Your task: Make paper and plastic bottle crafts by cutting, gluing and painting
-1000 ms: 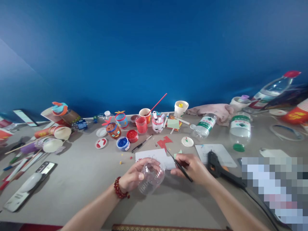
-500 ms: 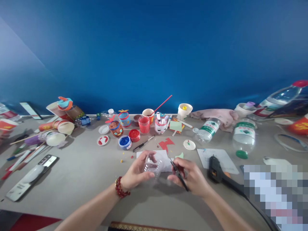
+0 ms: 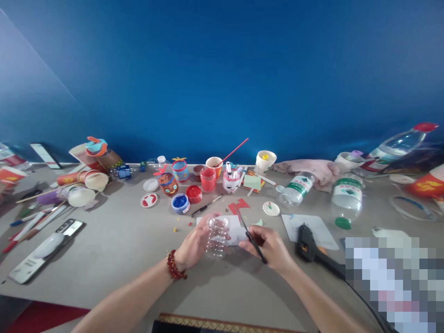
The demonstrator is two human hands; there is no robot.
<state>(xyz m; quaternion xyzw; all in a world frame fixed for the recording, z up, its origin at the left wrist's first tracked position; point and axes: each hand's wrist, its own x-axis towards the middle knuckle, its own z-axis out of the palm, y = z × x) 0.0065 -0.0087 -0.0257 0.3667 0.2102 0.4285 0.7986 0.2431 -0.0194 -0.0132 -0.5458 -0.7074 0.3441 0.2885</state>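
Observation:
My left hand (image 3: 194, 247) is closed around a clear ribbed plastic bottle piece (image 3: 218, 238), holding it above the table. In my right hand (image 3: 272, 249) is a pair of black-handled scissors (image 3: 256, 249), seen edge-on, the thin metal blade pointing away from me. The blade is to the right of the bottle piece and apart from it. Behind both hands lies a white sheet of paper (image 3: 236, 240), partly covered by them. Red paper scraps (image 3: 239, 206) and a pale green scrap (image 3: 257, 222) lie just beyond.
Open blue paint (image 3: 180, 202), red paint (image 3: 194, 194) and painted cups (image 3: 168, 184) stand ahead. A glue gun (image 3: 307, 245) with a cable and plastic bottles (image 3: 347, 199) are at right. A phone (image 3: 46, 252) lies at left. Part of another person's hand (image 3: 4, 189) shows at far left.
My left hand has turned the bottle piece, so its ribbed side now faces me. The scissors have shifted slightly left with my right hand, and more of the blade shows.

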